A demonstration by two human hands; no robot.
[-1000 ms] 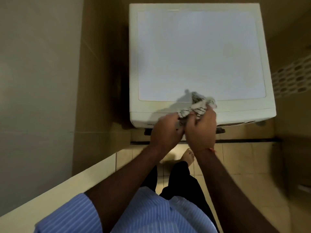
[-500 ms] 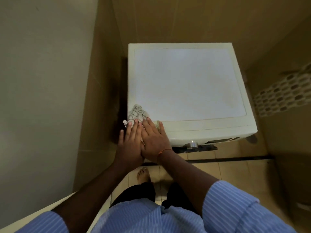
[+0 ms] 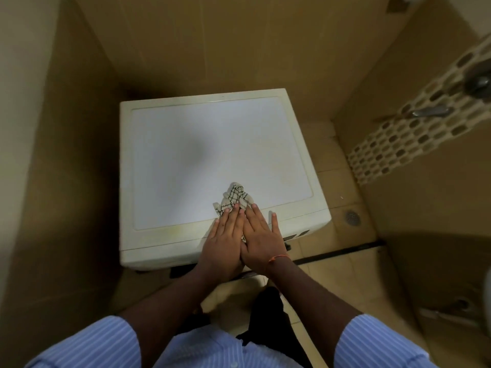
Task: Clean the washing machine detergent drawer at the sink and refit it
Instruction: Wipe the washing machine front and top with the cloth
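Note:
The white washing machine (image 3: pixel 199 155) stands below me, and only its flat top and front rim show. A crumpled checked cloth (image 3: pixel 235 196) lies on the top near the front edge, right of centre. My left hand (image 3: pixel 223 240) and my right hand (image 3: pixel 261 235) lie side by side, flat, fingers stretched out, pressing down on the cloth's near part. The cloth's far end sticks out past my fingertips. The detergent drawer is not in view; the machine's front face is hidden from this angle.
Tiled walls close in on the machine at the left (image 3: pixel 66 155) and behind. To the right is tiled floor with a round drain (image 3: pixel 352 217), and a wall with a mosaic strip (image 3: pixel 414 128) and metal taps (image 3: pixel 427 111). My legs stand just before the machine.
A second ago both hands bunched the cloth at the front edge. Then they flattened on it at the left front corner, and now they have slid it rightwards along the front.

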